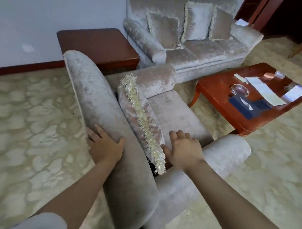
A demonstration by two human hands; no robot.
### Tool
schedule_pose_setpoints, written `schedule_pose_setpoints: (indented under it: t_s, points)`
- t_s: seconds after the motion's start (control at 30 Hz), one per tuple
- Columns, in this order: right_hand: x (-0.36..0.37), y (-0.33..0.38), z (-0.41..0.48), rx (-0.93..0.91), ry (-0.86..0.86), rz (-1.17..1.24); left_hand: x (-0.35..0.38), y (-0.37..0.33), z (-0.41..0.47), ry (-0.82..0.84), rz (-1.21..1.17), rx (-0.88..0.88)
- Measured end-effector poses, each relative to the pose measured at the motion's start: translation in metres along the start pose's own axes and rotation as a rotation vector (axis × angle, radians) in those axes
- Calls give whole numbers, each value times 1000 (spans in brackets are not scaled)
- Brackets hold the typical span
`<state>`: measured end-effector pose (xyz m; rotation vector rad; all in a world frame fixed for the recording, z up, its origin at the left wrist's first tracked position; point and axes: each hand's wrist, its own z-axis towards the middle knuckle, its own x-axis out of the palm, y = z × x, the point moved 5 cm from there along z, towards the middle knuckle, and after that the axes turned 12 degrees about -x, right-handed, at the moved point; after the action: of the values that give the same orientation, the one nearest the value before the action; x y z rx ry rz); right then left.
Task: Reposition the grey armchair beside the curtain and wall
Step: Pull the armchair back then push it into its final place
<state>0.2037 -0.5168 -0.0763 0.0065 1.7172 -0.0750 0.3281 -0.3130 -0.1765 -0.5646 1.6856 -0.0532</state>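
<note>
The grey armchair stands on the patterned carpet with its back toward the person. A dark side table and the pale wall lie just beyond it, and no curtain is in view. The left hand grips the rolled top of the backrest, thumb on one side and fingers on the other. The right hand is open, fingers spread, over the seat corner between the fringed cushion and the near armrest; I cannot tell whether it touches the fabric. 1 grip looks too little for so bulky a piece, so the right hand should take the armrest firmly and the 2 hands steer together. Move it low and evenly, since the carpet will likely drag at the feet. Mind that the loose cushion does not tip out, and swing clear of the red-brown tabletop and the side table.
</note>
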Motion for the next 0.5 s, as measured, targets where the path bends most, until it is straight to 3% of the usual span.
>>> schedule_pose_setpoints:
  t_s: [0.3,0.5]
  points:
    - [-7,-58,37,-371,-70,-70,1,0,-2,-88,105,-62]
    - [-31,-124,64,-494,-77,-112,-28,-20,-23,-59,439,-225]
